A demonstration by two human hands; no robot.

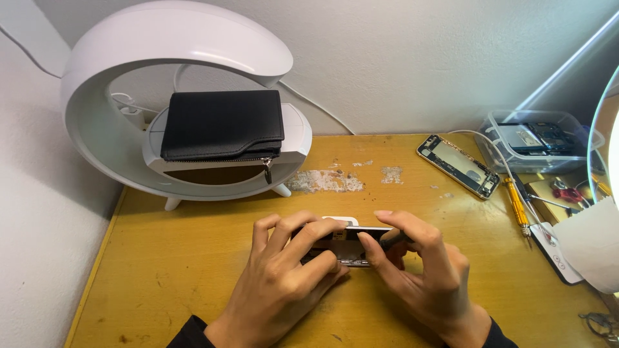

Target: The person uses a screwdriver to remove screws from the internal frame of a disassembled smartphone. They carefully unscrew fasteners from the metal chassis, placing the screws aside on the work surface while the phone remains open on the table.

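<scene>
We grip the smartphone (345, 245) on the desk (193, 270) before the white lamp (174, 58) — left hand (284, 283) steadying, right hand (425, 270) fingers pinching its edge — prying needs care.

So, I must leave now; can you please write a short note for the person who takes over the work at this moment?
Left hand: grips the left end of the phone, fingers curled over its top edge.
Right hand: pinches the right end of the phone, with a thin dark tool tip between the fingers.
The phone is held on its edge just above the yellow table; whether it is already opened, I cannot tell.
An empty phone shell lies at the back right, a yellow screwdriver beside it, and a clear box of parts behind.
A black wallet rests on the white lamp.
</scene>
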